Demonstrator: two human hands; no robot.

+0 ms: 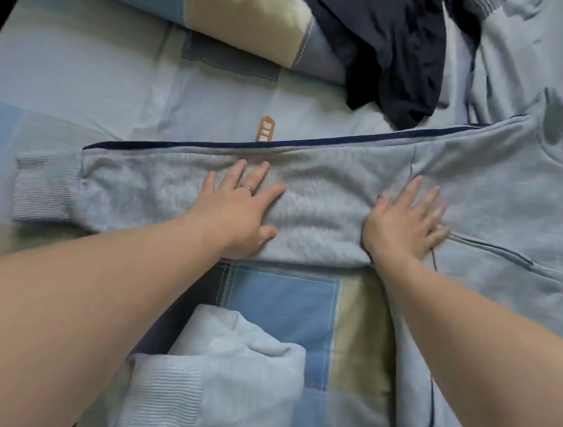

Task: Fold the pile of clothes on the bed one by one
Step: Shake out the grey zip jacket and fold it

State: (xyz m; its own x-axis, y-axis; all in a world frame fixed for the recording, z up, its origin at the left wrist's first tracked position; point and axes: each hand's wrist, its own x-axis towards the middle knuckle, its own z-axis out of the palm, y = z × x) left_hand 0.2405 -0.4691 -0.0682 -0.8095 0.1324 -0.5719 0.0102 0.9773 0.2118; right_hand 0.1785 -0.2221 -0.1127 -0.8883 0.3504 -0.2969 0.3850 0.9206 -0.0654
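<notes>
Atop the grey garment (324, 217), left hand (239, 206) and right hand (406, 222), flat, open-palmed, apart.

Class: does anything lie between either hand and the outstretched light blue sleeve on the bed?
Nothing visible does. The left hand and the right hand both rest flat, directly on the light blue sleeve. The dark navy garment lies farther up the bed, touching neither hand.

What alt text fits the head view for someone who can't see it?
The left hand and right hand press flat on the long cuffed section of a light blue garment spread across a patchwork bedsheet. A dark navy garment lies crumpled beyond it.
</notes>
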